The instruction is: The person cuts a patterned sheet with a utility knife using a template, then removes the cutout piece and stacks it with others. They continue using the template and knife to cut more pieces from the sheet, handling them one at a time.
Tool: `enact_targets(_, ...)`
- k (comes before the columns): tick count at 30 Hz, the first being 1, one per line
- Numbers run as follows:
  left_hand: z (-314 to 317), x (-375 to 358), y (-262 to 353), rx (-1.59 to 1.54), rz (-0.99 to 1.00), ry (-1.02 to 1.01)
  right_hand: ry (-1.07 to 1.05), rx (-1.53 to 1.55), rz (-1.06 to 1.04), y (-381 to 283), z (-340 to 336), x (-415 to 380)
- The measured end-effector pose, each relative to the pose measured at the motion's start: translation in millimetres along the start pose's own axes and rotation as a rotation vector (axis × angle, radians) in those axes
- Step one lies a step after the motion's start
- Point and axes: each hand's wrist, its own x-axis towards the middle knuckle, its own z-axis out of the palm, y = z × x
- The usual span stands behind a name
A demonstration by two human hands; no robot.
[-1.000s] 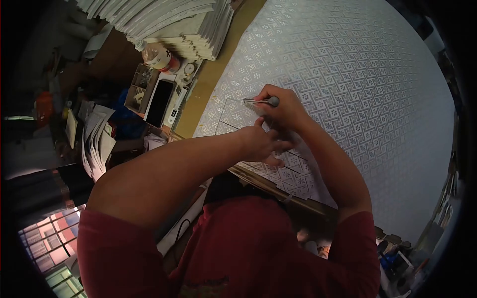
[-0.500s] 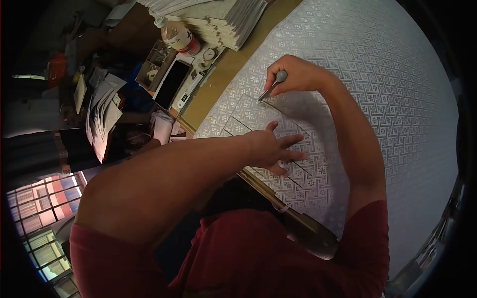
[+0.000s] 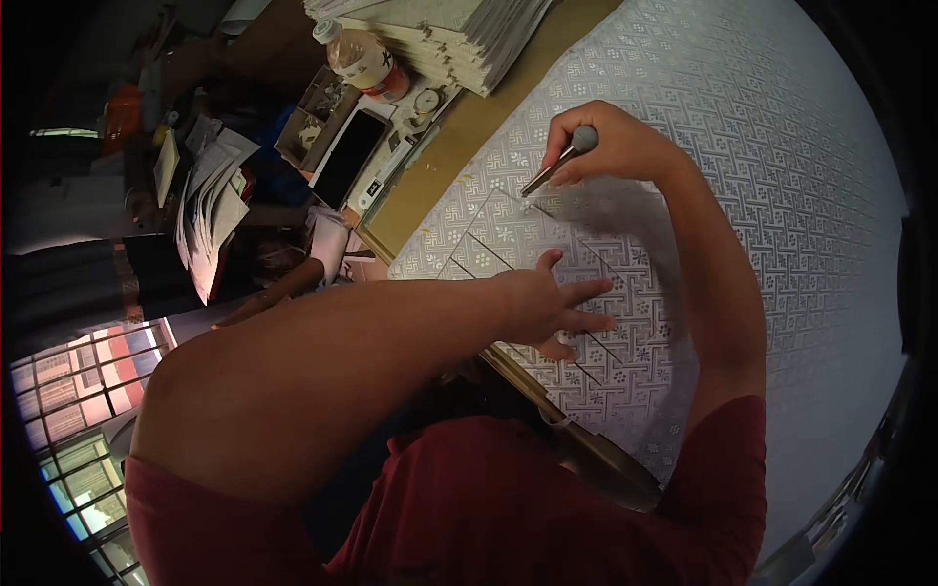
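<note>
My right hand (image 3: 611, 145) grips a slim metal tool (image 3: 548, 178) with a rounded grey end, pinched between thumb and fingers. Its tip meets the silvery patterned sheet (image 3: 645, 332) near one end of a thin dark line. My left hand (image 3: 547, 308) lies on the same sheet, palm down with fingers spread, holding nothing. Several thin dark straight lines (image 3: 471, 269) run across the sheet around that hand, and its forearm covers part of them. I cannot tell what kind of tool it is.
Beyond the sheet's left edge are a phone (image 3: 349, 156), a bottle (image 3: 366, 63), a box of small parts (image 3: 315, 122), a round dial (image 3: 427, 101) and a paper stack (image 3: 469, 39). Another person's arm (image 3: 278, 293) shows at left, near loose papers (image 3: 210, 200). A barred window (image 3: 88, 391) is lower left.
The view has shifted slightly, so the scene sits further right. My right hand's tool leans over more, its tip still by the line's end. My left hand stays spread on the sheet.
</note>
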Motion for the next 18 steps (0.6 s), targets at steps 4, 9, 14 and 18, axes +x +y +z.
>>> enact_targets(4, -4, 1, 2, -0.031, -0.017, -0.086, 0.289, -0.124, -0.124, 5, 37, -24)
enact_targets(9, 13, 3, -1, 0.009, 0.014, 0.053, 0.529, -0.147, 0.003, -2, 83, -35)
enact_targets(14, 15, 9, -3, -0.052, 0.033, 0.035, 0.765, -0.332, 0.131, -12, 118, -28)
enact_targets(18, 11, 10, -1, -0.014, 0.017, -0.012, 0.850, -0.323, 0.096, -8, 128, -20)
